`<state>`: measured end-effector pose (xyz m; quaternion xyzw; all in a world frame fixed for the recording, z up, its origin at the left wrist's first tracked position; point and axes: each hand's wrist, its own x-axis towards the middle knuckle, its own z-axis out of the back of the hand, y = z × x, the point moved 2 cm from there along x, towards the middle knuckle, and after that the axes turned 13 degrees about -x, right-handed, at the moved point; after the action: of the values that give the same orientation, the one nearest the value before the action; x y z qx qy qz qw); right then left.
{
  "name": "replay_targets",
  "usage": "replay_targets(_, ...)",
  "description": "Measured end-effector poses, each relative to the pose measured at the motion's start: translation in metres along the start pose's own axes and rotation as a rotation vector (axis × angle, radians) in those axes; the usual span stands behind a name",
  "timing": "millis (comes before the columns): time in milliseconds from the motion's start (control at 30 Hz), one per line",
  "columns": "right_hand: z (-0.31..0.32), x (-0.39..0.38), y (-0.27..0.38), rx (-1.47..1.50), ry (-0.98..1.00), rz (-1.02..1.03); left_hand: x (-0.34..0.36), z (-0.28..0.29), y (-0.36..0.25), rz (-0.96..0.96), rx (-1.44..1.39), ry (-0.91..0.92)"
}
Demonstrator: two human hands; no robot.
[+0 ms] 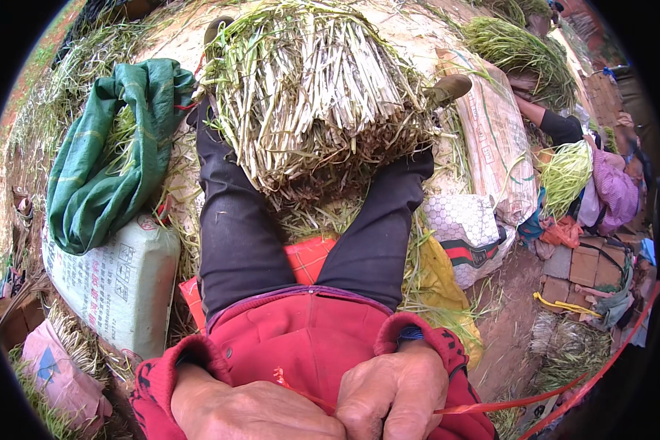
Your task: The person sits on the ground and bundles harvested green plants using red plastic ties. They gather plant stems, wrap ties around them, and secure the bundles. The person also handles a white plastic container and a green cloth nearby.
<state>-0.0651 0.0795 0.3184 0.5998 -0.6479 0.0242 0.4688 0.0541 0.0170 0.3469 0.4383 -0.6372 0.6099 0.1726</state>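
My left hand (249, 411) and my right hand (392, 385) meet low in front of my red top (290, 330). The right has its fingers curled around a red plastic string (484, 405), which trails off to the right. The left is curled too, its fingertips out of sight at the lower edge, so what it grips is unclear; a short end of string sticks up beside it. A big bundle of pale stalks with green leaves and brown root ends (315, 95) lies across my outstretched legs (235, 235).
Left are a green cloth (95, 169), a pale sack (117, 293) and a pink sheet (62, 381). Right are a long woven sack (491, 139), patterned bag (462, 220), yellow sack (444, 286), loose greens (565, 172) and bricks (587, 264). Another person's limb (550, 125) shows at upper right.
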Motion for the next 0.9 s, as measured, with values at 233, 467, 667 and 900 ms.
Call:
replay_targets(233,0.020,-0.015,0.011,-0.148,-0.220,-0.106,0.008,-0.029,0.011,-0.207,0.356,-0.135)
replay_targets(467,0.014,-0.054,0.032,-0.808,-0.410,0.301,0.022,-0.037,0.022,0.004,0.406,0.173)
replay_targets(667,0.040,-0.099,0.083,-1.334,-0.361,0.376,0.045,-0.056,0.109,0.149,0.390,0.385)
replay_targets(900,0.083,-0.174,0.151,-1.197,-1.174,0.296,0.071,-0.107,0.237,0.335,0.311,0.504)
